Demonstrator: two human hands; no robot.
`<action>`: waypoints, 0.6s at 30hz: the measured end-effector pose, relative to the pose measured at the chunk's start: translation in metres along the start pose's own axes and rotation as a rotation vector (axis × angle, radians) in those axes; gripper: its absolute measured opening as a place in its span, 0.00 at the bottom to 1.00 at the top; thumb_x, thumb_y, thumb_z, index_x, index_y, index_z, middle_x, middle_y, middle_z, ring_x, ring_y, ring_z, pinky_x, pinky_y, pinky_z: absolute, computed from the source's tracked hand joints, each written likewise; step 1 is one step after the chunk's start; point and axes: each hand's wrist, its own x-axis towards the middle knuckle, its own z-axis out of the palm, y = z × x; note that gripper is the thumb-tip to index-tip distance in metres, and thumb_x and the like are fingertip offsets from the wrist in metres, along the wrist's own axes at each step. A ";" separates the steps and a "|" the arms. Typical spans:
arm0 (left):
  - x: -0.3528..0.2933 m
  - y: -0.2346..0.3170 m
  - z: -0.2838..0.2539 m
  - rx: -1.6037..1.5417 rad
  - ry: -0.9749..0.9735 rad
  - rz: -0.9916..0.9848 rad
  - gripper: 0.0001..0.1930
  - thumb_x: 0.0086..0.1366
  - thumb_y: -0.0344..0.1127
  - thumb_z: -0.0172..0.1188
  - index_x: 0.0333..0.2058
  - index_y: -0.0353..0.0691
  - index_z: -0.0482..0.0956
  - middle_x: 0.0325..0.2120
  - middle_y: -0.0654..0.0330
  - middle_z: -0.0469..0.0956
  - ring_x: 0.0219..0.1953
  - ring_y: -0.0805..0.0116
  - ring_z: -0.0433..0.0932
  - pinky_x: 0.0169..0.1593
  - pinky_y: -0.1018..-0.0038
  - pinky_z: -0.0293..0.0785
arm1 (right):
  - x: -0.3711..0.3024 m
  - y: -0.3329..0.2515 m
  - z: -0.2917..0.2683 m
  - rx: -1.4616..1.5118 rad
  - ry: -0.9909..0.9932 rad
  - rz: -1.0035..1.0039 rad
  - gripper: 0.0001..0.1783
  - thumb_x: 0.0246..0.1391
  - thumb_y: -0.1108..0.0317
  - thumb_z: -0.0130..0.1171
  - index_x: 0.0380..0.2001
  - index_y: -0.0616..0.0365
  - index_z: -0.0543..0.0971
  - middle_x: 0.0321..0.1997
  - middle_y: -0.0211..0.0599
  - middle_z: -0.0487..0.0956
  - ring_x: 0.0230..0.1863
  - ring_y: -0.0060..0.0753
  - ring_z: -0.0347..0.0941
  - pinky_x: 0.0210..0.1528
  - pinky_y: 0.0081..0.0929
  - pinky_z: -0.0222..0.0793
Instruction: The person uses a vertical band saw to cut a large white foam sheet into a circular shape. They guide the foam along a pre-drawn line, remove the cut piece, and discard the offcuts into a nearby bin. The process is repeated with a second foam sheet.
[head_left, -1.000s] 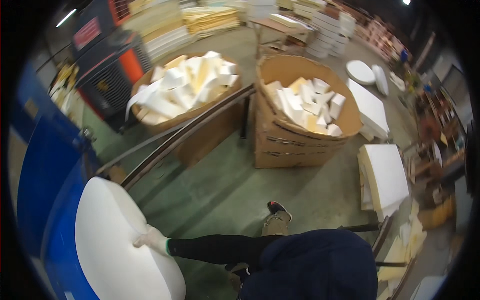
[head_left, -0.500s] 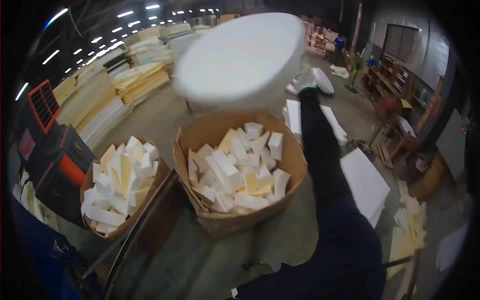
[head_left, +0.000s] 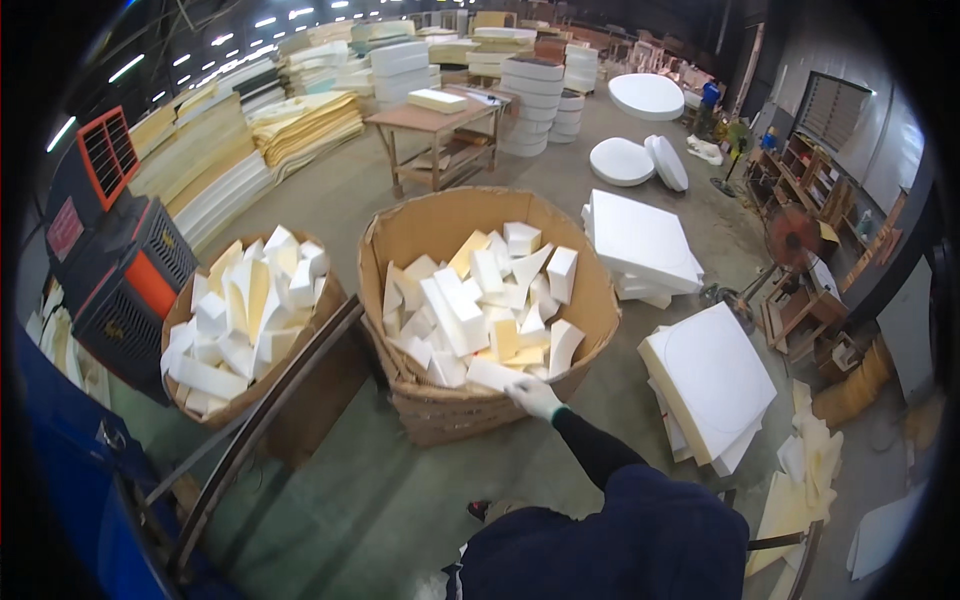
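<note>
My right hand (head_left: 537,398), in a whitish glove, is at the near rim of the large cardboard box (head_left: 590,375). Its fingers are stretched out and I see nothing gripped in them; beside the fingertips lies a white foam offcut (head_left: 492,375), and whether they touch cannot be told. That box is filled with white and pale yellow foam offcuts (head_left: 455,315). A round white foam disc (head_left: 647,97) shows far off, beyond the box; it looks to be in the air. A blurred whitish patch at the lower edge may be my left hand (head_left: 432,586), its fingers unreadable.
Another offcut box (head_left: 325,300) stands left, beside a black and orange machine (head_left: 125,290) and a metal rail (head_left: 265,420). Square foam slabs (head_left: 710,365) lie right. Farther off are foam discs (head_left: 620,162), a wooden table (head_left: 435,120) and a fan (head_left: 793,235).
The foam disc has left my right hand and is now far off beyond the box. My right arm has dropped from stretched out ahead to the box's near rim.
</note>
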 end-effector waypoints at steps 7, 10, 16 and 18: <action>-0.058 -0.079 -0.039 -0.124 0.010 -0.165 0.25 0.68 0.41 0.61 0.55 0.27 0.72 0.49 0.45 0.78 0.46 0.58 0.77 0.50 0.65 0.74 | -0.160 0.105 0.050 -0.323 -0.293 0.394 0.32 0.59 0.39 0.57 0.41 0.62 0.84 0.36 0.45 0.84 0.38 0.42 0.81 0.43 0.36 0.76; -0.079 -0.112 -0.055 -0.179 0.008 -0.223 0.25 0.68 0.41 0.61 0.56 0.28 0.72 0.49 0.46 0.78 0.46 0.58 0.77 0.50 0.66 0.74 | -0.197 0.153 0.058 -0.284 -0.256 0.553 0.29 0.58 0.40 0.60 0.37 0.60 0.83 0.29 0.37 0.82 0.29 0.34 0.80 0.34 0.33 0.78; -0.111 -0.175 -0.085 -0.329 0.061 -0.352 0.25 0.68 0.40 0.61 0.57 0.28 0.71 0.49 0.47 0.77 0.46 0.60 0.77 0.49 0.67 0.75 | -0.228 0.114 0.090 -0.327 -0.385 0.559 0.28 0.59 0.41 0.61 0.35 0.59 0.82 0.28 0.36 0.81 0.28 0.33 0.80 0.31 0.33 0.77; -0.122 -0.197 -0.092 -0.408 0.091 -0.401 0.25 0.68 0.40 0.61 0.57 0.28 0.71 0.50 0.48 0.77 0.46 0.61 0.77 0.48 0.68 0.75 | -0.215 0.084 0.113 -0.424 -0.434 0.458 0.28 0.59 0.41 0.60 0.36 0.59 0.82 0.28 0.36 0.81 0.28 0.34 0.80 0.32 0.33 0.77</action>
